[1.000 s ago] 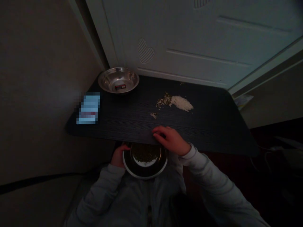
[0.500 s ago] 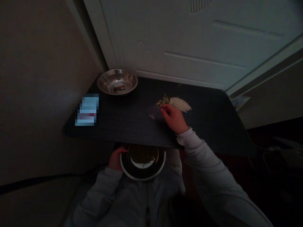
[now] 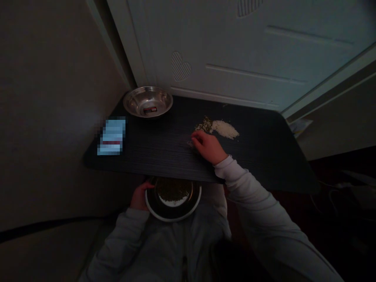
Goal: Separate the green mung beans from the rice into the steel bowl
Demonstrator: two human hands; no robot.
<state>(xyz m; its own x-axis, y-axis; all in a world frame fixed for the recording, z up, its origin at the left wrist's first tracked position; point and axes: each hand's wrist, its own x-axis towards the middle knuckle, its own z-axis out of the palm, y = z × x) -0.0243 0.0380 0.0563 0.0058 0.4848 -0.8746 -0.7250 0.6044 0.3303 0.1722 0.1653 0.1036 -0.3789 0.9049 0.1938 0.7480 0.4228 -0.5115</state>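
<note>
My left hand (image 3: 139, 196) grips the left rim of a steel bowl (image 3: 173, 197) held below the near edge of the black table (image 3: 264, 156); the bowl holds greenish beans. My right hand (image 3: 206, 145) rests on the tabletop with its fingers curled down over a small cluster of grains just in front of the main pile. That pile (image 3: 219, 126) is white rice on the right with green beans mixed in on its left. What the curled fingers hold, if anything, is hidden.
An empty steel bowl (image 3: 147, 101) with a label inside sits at the table's far left corner. A light blue flat object (image 3: 112, 136) lies near the left edge. A white door (image 3: 235, 51) stands right behind the table, a wall on the left.
My right hand went from the table's near edge by the bowl out to the grains, then slid slightly left onto the small cluster. The held bowl shifted a little left.
</note>
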